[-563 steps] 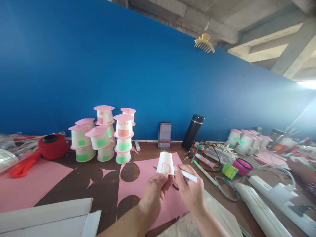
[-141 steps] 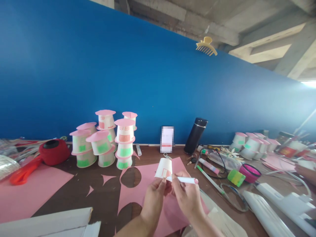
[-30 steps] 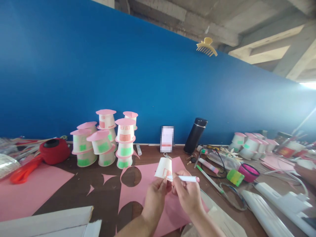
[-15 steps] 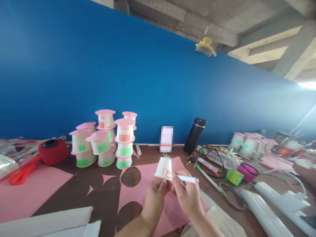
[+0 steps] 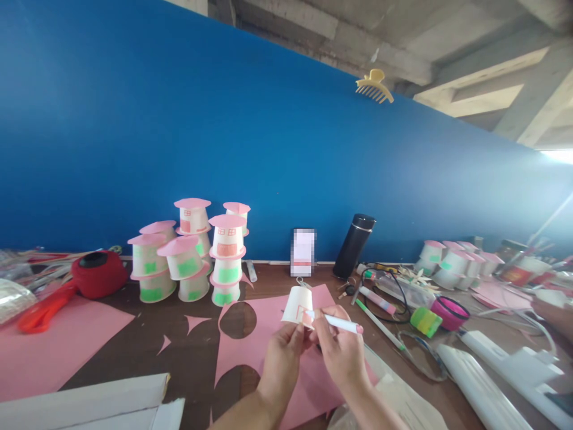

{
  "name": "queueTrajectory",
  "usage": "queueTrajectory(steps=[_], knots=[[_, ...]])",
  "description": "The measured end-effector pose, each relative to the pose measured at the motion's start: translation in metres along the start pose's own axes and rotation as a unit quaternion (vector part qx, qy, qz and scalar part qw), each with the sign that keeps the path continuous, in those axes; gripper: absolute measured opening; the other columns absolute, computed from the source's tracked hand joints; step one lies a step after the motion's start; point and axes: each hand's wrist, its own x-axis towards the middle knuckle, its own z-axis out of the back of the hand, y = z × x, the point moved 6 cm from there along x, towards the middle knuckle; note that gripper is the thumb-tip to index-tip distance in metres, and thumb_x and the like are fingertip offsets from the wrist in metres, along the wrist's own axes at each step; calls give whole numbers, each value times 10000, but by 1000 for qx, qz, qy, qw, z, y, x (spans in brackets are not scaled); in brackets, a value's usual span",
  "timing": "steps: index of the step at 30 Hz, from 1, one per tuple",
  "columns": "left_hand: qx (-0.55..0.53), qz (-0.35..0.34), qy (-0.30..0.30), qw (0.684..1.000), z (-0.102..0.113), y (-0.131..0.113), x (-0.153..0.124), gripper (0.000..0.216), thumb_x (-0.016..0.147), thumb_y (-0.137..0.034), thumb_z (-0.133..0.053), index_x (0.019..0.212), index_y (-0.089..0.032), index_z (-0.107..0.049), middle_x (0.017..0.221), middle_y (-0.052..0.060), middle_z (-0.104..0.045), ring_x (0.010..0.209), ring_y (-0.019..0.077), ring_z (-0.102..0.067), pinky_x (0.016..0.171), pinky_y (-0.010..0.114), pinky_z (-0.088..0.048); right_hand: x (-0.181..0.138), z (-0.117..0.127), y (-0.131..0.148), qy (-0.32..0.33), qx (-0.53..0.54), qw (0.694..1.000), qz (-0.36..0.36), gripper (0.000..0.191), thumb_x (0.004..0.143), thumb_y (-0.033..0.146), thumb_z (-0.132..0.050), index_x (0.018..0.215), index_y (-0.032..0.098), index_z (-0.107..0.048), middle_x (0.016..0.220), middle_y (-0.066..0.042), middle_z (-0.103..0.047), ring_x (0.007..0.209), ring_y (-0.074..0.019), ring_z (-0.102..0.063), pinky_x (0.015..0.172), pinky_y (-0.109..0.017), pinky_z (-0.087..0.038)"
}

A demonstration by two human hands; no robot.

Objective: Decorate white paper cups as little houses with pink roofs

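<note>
Left hand [image 5: 283,351] and right hand [image 5: 342,353] meet mid-air, forearms converging — left fingers pinched, right curled tight.

Bare left hand [image 5: 281,353] and bare right hand [image 5: 344,355] on bare, sleeveless forearms, with slender fingers [image 5: 293,332].

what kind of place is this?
Probably a craft workbench: stacked cup houses with pink roofs, pink paper with circles cut out, and the left hand holding a cup while the right hand puts a pen to it.
</note>
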Motion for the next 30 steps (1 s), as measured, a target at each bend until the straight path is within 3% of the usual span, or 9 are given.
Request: queueTrajectory(steps=[18, 30], knots=[[2, 3, -10, 1000, 1, 2, 0, 465, 649, -588, -723, 678, -125, -692, 705, 74, -683, 733, 210, -633, 832, 368, -489, 0, 2, 1, -12, -6, 1000, 12, 227, 902, 399, -559, 765, 218, -572, 569, 11, -659, 504, -154, -624, 531, -220, -482], [-3, 12, -19, 1000, -3, -5, -3, 481, 591, -600, -743, 655, -126, -693, 659, 60, -654, 702, 200, -609, 813, 364, -484, -1, -3, -2, 16, 13, 1000, -4, 244, 895, 420, -557, 776, 209, -581, 529, 2, -658, 478, -163, -637, 490, -218, -495]])
